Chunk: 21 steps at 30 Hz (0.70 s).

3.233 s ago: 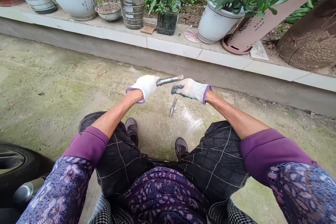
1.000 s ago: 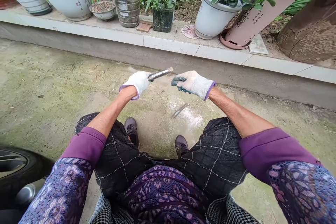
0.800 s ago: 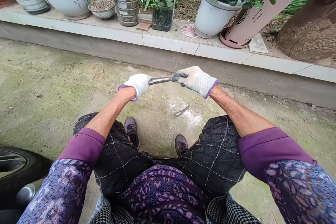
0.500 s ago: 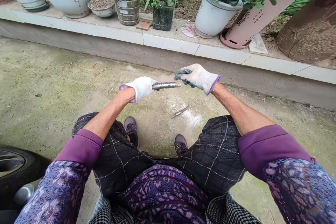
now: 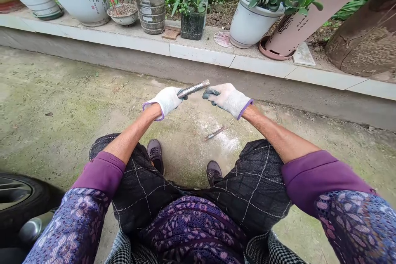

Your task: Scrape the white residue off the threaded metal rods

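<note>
My left hand, in a white glove with a purple cuff, grips one end of a spiral-grooved metal rod. The rod points right and slightly up. My right hand, gloved the same way with dark-coated fingers, is curled just right of and below the rod's free tip; I see nothing in it. A second thin metal rod lies on the concrete ground beneath my hands, on a pale dusty patch. I sit with my knees apart, shoes on the ground.
A raised tiled ledge crosses the back, carrying several potted plants, among them a white pot and a dark square pot. A car tyre sits at lower left.
My right hand met the rod's tip, lifted off, and now sits beside it with fingers curled. The rod levelled out, then tilted up again. The rod on the ground turned earlier.
</note>
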Tool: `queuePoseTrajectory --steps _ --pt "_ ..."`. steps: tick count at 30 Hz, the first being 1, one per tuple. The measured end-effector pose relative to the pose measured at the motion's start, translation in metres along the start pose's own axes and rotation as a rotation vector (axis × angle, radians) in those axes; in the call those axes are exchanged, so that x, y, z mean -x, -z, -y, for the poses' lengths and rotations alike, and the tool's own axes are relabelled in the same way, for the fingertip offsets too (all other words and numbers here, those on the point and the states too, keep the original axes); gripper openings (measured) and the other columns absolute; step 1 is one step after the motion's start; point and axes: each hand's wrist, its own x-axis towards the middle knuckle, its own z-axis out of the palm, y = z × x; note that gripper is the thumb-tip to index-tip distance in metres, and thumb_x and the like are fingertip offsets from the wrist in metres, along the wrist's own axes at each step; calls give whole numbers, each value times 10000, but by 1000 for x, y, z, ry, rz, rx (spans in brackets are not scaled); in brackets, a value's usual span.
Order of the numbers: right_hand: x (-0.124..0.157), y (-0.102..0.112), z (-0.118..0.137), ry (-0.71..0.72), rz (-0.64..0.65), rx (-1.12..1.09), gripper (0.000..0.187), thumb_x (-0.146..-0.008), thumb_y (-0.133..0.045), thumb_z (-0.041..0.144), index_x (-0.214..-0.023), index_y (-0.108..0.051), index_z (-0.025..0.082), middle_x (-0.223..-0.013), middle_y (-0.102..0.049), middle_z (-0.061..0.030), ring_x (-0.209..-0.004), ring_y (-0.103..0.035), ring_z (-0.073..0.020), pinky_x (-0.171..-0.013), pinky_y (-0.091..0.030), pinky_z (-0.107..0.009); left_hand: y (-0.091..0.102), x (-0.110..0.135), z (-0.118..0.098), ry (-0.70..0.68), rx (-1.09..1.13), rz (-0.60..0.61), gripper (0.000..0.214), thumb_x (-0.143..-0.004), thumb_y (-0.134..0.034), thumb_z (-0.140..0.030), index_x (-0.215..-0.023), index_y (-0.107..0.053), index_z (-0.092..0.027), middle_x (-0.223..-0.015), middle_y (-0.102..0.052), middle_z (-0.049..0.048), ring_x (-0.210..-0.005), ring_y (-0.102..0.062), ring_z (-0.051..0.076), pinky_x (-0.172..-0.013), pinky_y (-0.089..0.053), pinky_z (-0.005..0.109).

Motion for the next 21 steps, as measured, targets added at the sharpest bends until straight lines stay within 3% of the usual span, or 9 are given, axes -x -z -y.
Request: queuePoseTrajectory --steps 7,13,17,21 --pt "5 0 8 83 72 329 279 -858 -521 335 -936 -753 200 -720 -649 -22 -590 -503 -127 -554 -313 -278 -5 -17 17 17 -463 -52 371 -886 -441 -223 -1133 -715 -188 -922 -726 134 -838 -685 245 -763 -497 331" --pt "3 3 19 93 132 428 233 -831 -576 319 -923 -771 231 -724 -666 -32 -615 -538 -151 -553 -303 -299 -13 -8 14 -86 -571 64 363 -868 -468 -181 -1132 -718 -193 -896 -717 151 -920 -685 292 -814 -498 379" --pt "-2 5 11 96 136 298 205 -801 -578 260 -864 -768 215 -677 -643 -6 -555 -505 -114 -537 -324 -280 -11 -5 11 -182 -538 171 336 -846 -494 -210 -1063 -750 -210 -805 -712 123 -836 -691 280 -765 -496 364" --pt "-4 11 7 -6 133 -96 210 -791 -575 218 -879 -752 147 -593 -575 6 -464 -441 -75 -460 -359 -245 -2 4 8 -179 -298 147 338 -808 -539 -272 -1044 -773 -211 -752 -708 68 -692 -660 209 -666 -485 314"
